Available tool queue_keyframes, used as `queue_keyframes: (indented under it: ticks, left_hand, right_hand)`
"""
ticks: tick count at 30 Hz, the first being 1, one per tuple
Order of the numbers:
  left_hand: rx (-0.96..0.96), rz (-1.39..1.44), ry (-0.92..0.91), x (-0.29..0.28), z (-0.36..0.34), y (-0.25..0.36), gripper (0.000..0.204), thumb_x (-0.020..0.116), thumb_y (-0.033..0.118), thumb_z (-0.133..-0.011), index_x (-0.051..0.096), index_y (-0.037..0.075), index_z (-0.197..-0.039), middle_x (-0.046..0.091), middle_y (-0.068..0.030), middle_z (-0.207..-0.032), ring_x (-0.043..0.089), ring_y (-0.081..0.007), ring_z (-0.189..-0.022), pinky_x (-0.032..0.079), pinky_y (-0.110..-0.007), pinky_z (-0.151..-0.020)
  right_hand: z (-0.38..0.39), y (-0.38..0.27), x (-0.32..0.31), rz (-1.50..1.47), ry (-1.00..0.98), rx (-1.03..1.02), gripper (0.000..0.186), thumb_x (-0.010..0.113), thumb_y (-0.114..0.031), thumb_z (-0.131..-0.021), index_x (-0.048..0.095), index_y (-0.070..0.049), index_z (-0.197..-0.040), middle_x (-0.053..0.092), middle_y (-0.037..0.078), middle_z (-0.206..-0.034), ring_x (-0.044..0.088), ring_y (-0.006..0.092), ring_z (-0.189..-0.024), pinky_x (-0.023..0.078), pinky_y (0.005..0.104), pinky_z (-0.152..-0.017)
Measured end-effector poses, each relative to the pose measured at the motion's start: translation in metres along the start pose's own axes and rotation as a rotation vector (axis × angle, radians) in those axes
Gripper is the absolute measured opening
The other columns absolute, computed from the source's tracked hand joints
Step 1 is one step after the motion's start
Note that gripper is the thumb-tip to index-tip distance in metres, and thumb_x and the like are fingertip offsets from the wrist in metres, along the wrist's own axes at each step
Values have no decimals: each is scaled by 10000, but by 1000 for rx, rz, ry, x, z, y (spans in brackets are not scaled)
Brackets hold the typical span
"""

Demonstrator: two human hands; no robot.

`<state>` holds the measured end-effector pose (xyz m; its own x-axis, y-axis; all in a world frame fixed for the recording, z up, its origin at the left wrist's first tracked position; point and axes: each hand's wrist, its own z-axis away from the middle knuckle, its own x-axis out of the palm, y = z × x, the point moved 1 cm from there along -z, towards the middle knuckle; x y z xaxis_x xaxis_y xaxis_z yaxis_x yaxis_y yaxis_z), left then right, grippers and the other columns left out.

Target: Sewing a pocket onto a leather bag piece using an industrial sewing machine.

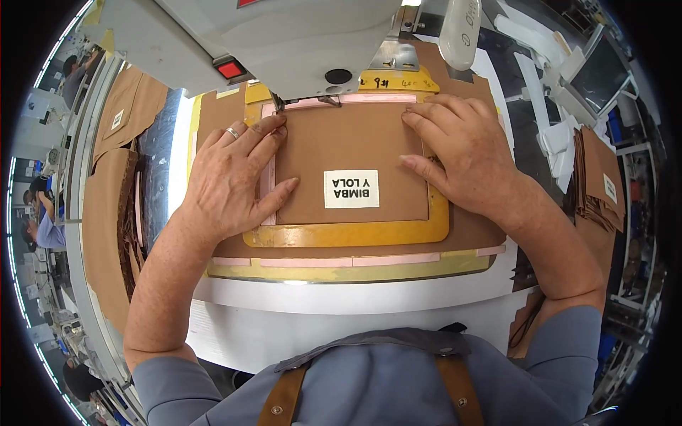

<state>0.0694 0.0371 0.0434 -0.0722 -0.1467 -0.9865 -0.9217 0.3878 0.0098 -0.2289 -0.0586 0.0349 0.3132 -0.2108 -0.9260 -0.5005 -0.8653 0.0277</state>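
A rectangular brown fabric panel [334, 149] with a white label [352, 189] lies inside a yellow template frame [348, 234], over a larger brown piece [472, 238]. My left hand [234, 170] rests flat on the panel's left edge and the frame, fingers stretched out, a ring on one finger. On the panel's right edge lies my right hand [462, 153], fingers spread, thumb toward the label. The sewing machine's presser foot and needle area [279, 103] stand at the panel's far left corner, close to my left fingertips. Pink strips [373, 99] border the panel.
The grey sewing machine head [284, 42] overhangs the far side. Brown fabric pieces [110, 199] are stacked at the left; more labelled pieces [597, 181] hang at the right. White paper [355, 295] covers the near table. Other people sit at the far left.
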Motion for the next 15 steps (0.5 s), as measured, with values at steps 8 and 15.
queue_keyframes:
  ticks: [8, 15]
  left_hand:
    - [-41, -59, -51, -8, 10, -11, 536, 675, 407, -866, 661, -10, -1203, 630, -113, -1333, 610, -307, -1069, 470, -412, -919]
    - [-80, -68, -11, -9, 19, -21, 499, 679, 382, -866, 674, -14, -1171, 640, -109, -1315, 610, -301, -1066, 464, -412, -936]
  right_hand:
    - [-10, -9, 6, -27, -6, -44, 468, 722, -402, -869, 684, -19, -1134, 670, 76, -1144, 591, 237, -1107, 453, 382, -939]
    - [-20, -15, 13, -72, 17, -74, 480, 725, -399, -867, 686, -5, -1137, 666, 77, -1138, 587, 234, -1108, 452, 385, -948]
